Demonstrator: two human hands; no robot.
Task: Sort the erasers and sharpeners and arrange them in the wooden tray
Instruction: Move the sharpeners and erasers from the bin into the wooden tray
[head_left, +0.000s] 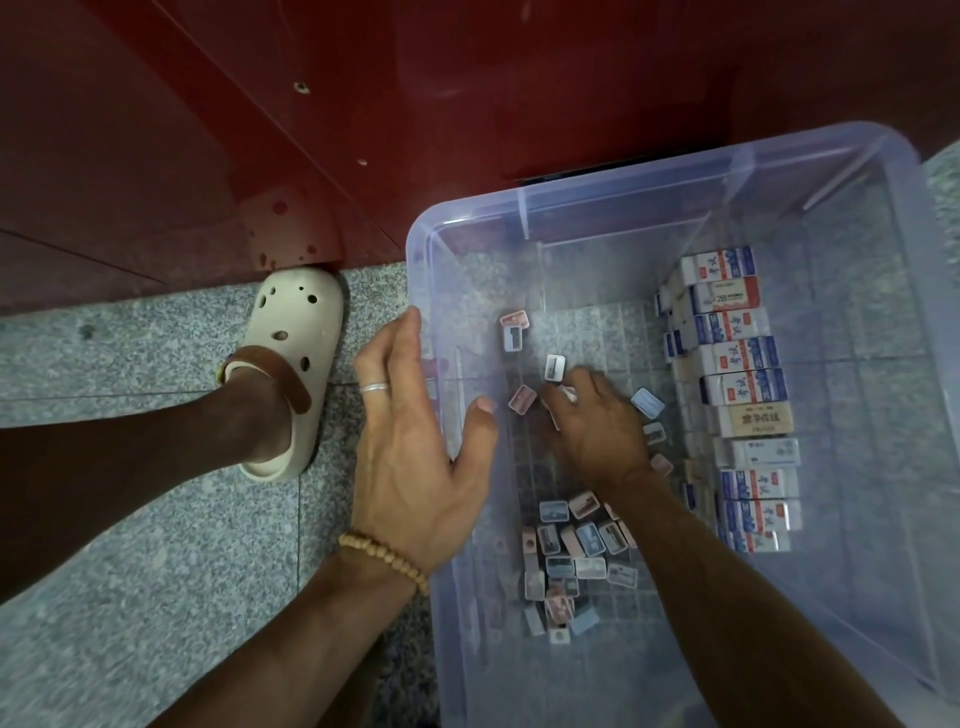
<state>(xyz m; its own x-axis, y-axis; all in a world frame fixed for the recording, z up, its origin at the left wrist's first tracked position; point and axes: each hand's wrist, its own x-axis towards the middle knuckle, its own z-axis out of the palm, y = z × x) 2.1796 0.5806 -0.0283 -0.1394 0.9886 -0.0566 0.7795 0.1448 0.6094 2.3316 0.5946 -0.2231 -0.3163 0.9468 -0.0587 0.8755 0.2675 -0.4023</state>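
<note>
Nearest the camera, two bare forearms are seen reaching forward from the 6 o'clock edge. On the left hand (415, 441) the fingers (400, 353) are spread straight and wide, nothing being held; they are laid at the left wall of a clear plastic bin (519, 208), with the thumb over the rim. A silver ring (375, 387) is worn on one finger and a beaded bracelet (384, 553) at the wrist. The right hand (602, 426) is lowered inside the bin, knuckles up; something small and pale is seen at its fingertips, but whether it is pinched cannot be told through the blur.

Around that hand, loose sharpeners (555, 368) are scattered on the bin floor at its 10 to 12 o'clock, and a denser heap of sharpeners (571, 556) is piled at its 6 o'clock, beside the forearm. At 3 o'clock, boxed erasers (737, 358) are lined up in rows against the bin's right side. No wooden tray is shown.

At 9 o'clock of the bin, a foot in a cream clog (296, 332) is planted on the speckled grey floor (156, 519). A dark red cabinet (208, 130) is seen at 12 o'clock.
</note>
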